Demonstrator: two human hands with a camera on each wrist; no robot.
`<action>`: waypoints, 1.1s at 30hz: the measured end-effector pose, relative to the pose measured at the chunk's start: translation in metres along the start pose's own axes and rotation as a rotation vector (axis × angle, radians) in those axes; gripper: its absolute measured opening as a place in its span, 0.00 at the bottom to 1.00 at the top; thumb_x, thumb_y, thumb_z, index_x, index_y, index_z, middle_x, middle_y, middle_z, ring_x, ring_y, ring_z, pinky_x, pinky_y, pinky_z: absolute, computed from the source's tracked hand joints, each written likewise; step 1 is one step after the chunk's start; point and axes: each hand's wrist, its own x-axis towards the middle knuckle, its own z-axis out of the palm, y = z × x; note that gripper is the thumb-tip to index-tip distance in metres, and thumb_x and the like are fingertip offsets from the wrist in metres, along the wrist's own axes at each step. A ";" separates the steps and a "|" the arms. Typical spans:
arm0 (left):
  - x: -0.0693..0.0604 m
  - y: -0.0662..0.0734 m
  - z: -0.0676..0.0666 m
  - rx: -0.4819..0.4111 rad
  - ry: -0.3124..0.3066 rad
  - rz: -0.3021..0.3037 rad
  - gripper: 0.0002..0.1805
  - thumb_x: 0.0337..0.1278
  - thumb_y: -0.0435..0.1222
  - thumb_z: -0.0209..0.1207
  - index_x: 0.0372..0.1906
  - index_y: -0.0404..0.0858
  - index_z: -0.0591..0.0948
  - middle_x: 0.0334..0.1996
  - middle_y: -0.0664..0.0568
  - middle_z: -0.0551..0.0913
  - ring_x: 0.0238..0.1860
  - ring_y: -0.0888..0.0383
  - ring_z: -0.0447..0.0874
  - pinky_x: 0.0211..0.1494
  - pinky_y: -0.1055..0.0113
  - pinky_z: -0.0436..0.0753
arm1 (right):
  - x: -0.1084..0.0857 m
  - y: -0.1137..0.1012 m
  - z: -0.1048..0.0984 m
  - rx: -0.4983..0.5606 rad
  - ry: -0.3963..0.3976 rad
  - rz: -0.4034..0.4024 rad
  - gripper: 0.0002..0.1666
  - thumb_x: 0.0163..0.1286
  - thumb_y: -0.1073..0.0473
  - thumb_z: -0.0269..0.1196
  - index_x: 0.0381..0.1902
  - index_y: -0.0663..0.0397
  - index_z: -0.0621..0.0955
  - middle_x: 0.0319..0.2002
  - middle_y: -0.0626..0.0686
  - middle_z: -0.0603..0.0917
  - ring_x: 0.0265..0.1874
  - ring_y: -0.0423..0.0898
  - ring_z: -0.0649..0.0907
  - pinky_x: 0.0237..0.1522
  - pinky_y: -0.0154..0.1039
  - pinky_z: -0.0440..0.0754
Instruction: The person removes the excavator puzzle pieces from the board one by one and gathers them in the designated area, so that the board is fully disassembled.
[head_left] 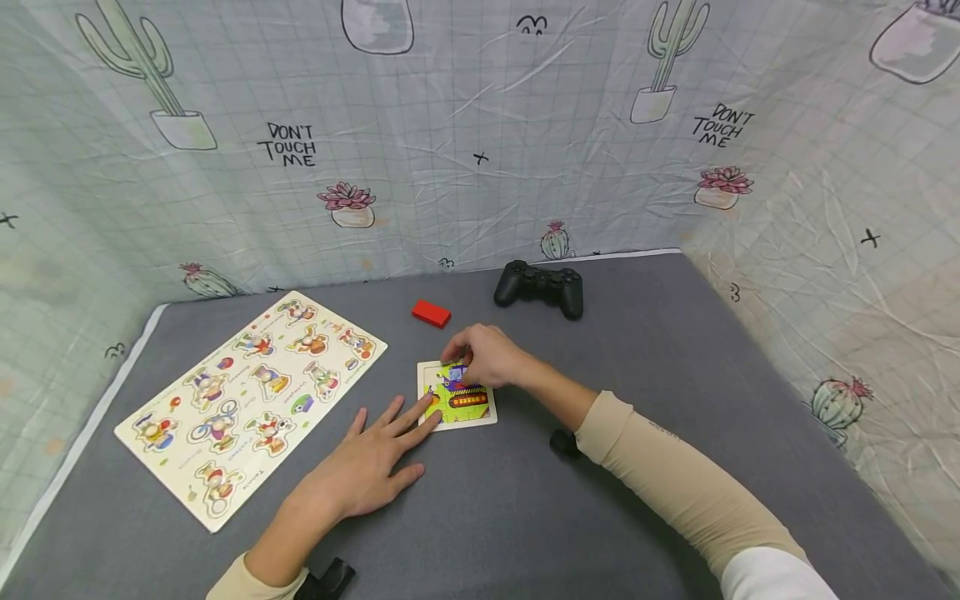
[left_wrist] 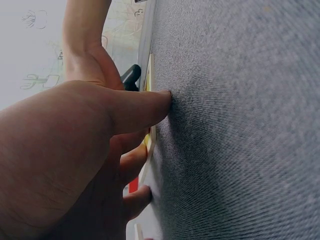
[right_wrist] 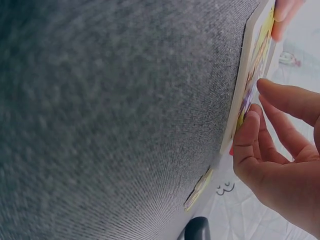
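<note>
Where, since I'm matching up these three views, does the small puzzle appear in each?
Head: small puzzle just below centre.
Left wrist: small puzzle left of centre, edge-on, partly behind the left hand.
Right wrist: small puzzle at upper right, steeply slanted, by the right hand.
Shared landmark: red block, only partly visible in both wrist views.

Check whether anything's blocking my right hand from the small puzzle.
Nothing visible does: the right hand is already over the far side of the small puzzle. The left hand reaches only over its left edge, and the red block and game controller lie beyond it, not between.
</note>
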 end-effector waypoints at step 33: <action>0.000 0.000 0.001 -0.002 -0.001 0.003 0.38 0.74 0.49 0.60 0.83 0.55 0.60 0.85 0.59 0.50 0.84 0.40 0.48 0.77 0.24 0.47 | -0.001 -0.006 0.004 0.005 0.017 0.028 0.22 0.60 0.72 0.73 0.49 0.47 0.90 0.45 0.47 0.88 0.42 0.43 0.80 0.47 0.36 0.80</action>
